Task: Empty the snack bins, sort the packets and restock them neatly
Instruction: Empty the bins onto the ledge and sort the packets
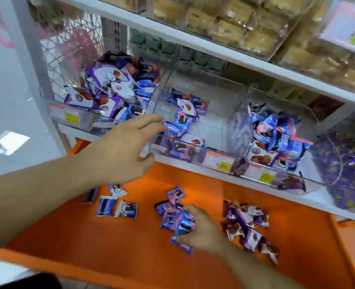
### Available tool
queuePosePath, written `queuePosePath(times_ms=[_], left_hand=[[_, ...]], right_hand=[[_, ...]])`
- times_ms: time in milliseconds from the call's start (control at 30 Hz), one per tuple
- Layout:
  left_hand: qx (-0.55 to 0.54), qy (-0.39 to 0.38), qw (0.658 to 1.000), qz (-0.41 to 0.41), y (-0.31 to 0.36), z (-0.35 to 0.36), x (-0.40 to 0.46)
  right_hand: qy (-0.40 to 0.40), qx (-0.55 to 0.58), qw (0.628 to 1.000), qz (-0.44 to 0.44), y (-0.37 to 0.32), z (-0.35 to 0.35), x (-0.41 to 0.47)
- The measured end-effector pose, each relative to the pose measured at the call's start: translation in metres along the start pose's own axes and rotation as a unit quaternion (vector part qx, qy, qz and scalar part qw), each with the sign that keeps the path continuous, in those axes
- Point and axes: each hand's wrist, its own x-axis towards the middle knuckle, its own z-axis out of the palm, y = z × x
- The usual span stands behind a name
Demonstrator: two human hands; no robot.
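Right hand (201, 230) curls round a blue packet (182, 228) on the orange shelf (89, 236), beside a blue pile (171, 207) and a purple pile (249, 224). Left hand (122, 149) reaches with fingers spread and relaxed, fingertips touching a blue packet at the front of the middle bin (220, 122), which holds a few packets. Its price tag (218, 161) reads "9.90"; packet brands are too blurred to read. Left bin (72, 115) and right bin (309, 122) hold mixed packets.

Three clear bins (195, 113) side by side on shelf (193, 165), packets inside each; below in front, tray (89, 236) bearing three loose packet groups (248, 224).
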Motion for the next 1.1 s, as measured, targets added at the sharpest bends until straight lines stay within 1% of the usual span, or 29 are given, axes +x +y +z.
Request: queuePosePath(times_ms=[100, 167, 267, 333, 467, 567, 700, 800, 900, 1000, 1100], left_hand=[[0.009, 0.0, 1.0, -0.002, -0.005, 0.003, 0.007], [0.014, 0.002, 1.0, 0.0, -0.008, 0.006, 0.011], [0.023, -0.005, 1.0, 0.007, -0.007, 0.011, 0.016], [0.032, -0.011, 0.999, 0.004, -0.001, 0.014, 0.02], [0.034, -0.005, 0.999, -0.007, 0.016, 0.014, 0.021], [0.013, 0.001, 1.0, -0.017, 0.03, 0.006, 0.013], [-0.031, -0.002, 0.998, -0.062, 0.049, -0.007, -0.015], [-0.031, -0.014, 0.997, -0.075, 0.058, -0.017, -0.039], [-0.028, -0.015, 0.996, -0.089, 0.057, -0.03, -0.05], [-0.032, -0.008, 0.995, -0.095, 0.044, -0.037, -0.039], [-0.029, -0.014, 0.994, -0.102, 0.025, -0.027, -0.022]], right_hand=[[0.022, 0.001, 0.999, 0.033, 0.03, 0.031, 0.035], [0.001, 0.005, 0.999, 0.038, 0.043, 0.045, 0.051], [-0.034, -0.01, 0.999, 0.02, 0.054, 0.046, 0.061], [-0.037, -0.009, 0.999, 0.01, 0.051, 0.033, 0.055], [-0.027, -0.046, 0.998, -0.043, 0.032, -0.009, 0.03], [-0.031, -0.071, 0.994, -0.076, 0.004, -0.05, 0.01], [-0.001, -0.082, 0.989, -0.125, -0.047, -0.098, -0.032], [0.025, -0.035, 0.985, -0.169, -0.078, -0.125, -0.077], [0.059, 0.013, 0.979, -0.196, -0.091, -0.143, -0.11], [0.093, 0.067, 0.973, -0.199, -0.099, -0.154, -0.116], [0.132, 0.109, 0.967, -0.191, -0.112, -0.164, -0.098]])
